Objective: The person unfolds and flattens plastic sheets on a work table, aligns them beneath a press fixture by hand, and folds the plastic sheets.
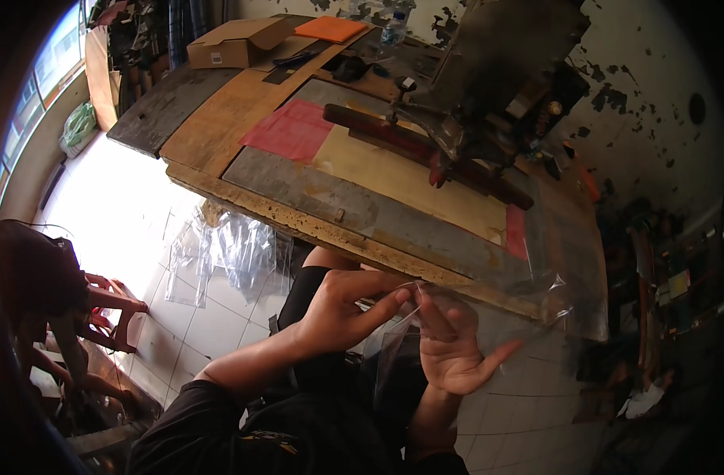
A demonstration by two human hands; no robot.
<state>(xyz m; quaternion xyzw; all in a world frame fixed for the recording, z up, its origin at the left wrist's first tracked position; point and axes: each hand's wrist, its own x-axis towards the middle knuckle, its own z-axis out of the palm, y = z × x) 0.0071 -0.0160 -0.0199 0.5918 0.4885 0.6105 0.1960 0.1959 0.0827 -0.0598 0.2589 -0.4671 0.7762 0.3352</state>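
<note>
My left hand (348, 310) is closed in a pinch on the edge of a clear plastic sheet (395, 336), at the front of the worktable. Close beside it, my right hand (451, 352) is turned palm up with the thumb stretched out and the other fingers partly bent. Its fingertips meet the plastic near the left hand's pinch. Part of the film hangs between the two hands. More see-through plastic (558, 294) spreads to the right, blurred, and I cannot tell whether it is the same piece.
On the worktable (283, 186), a bar-type press (433, 146) stands over a yellow strip (394, 178) and a red sheet (287, 131). A cardboard box (239, 43) and an orange folder (330, 29) lie behind. Clear plastic pieces (243, 253) hang below the edge. A red stool (113, 309) stands left.
</note>
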